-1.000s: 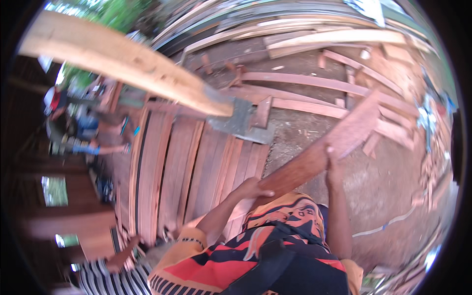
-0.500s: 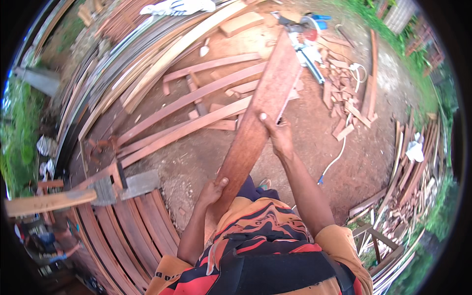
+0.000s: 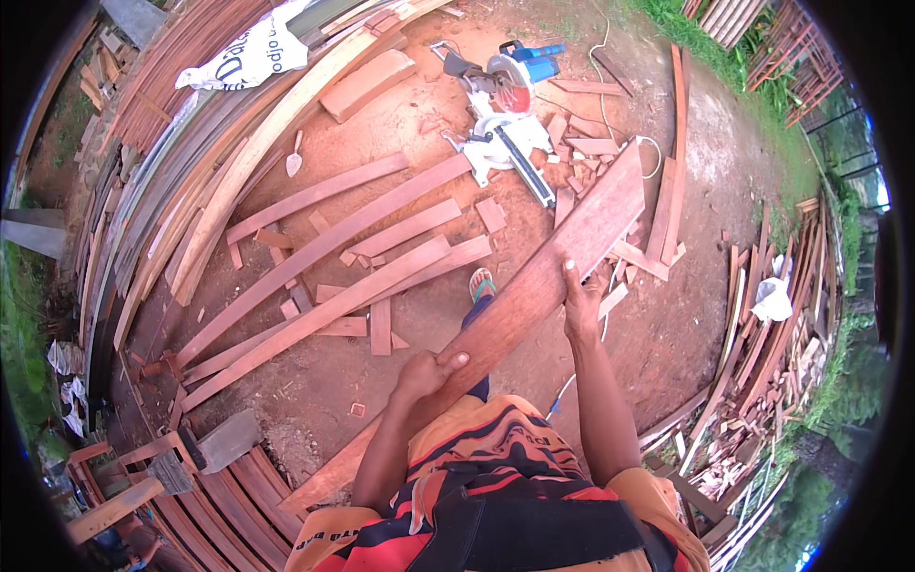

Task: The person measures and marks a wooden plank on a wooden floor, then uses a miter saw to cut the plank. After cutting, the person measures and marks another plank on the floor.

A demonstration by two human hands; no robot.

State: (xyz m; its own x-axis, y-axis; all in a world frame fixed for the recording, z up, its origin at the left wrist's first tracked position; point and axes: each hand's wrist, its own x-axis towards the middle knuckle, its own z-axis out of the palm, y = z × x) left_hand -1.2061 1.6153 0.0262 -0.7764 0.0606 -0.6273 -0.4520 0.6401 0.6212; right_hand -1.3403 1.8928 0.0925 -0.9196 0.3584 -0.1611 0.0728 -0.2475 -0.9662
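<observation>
A long reddish-brown wooden board [image 3: 519, 300] lies slantwise across the front of my body, its far end toward the upper right and its near end under my left forearm. My left hand [image 3: 426, 377] is closed on its left edge, the thumb lying over the top face. Farther up, my right hand [image 3: 583, 297] grips the opposite edge, thumb on top and fingers underneath, mostly hidden. The board's far end is cut at a slant and hangs over scattered wood offcuts [image 3: 596, 148]. Beyond it on the ground stands a blue and white mitre saw [image 3: 515, 95].
Long planks [image 3: 315, 267] lie on the dirt ahead to the left, near a trowel [image 3: 294, 157]. Stacked timber [image 3: 181, 200] curves along the far left, under a white sack [image 3: 253, 52]. More boards [image 3: 233, 505] are at lower left. A scrap wood heap [image 3: 753, 381] lies right; a cable [image 3: 602, 57] crosses the ground.
The board has swung clockwise, its far end moving right and away from the saw. Both hands have kept hold. My view has turned, and a sandalled foot shows ahead.
</observation>
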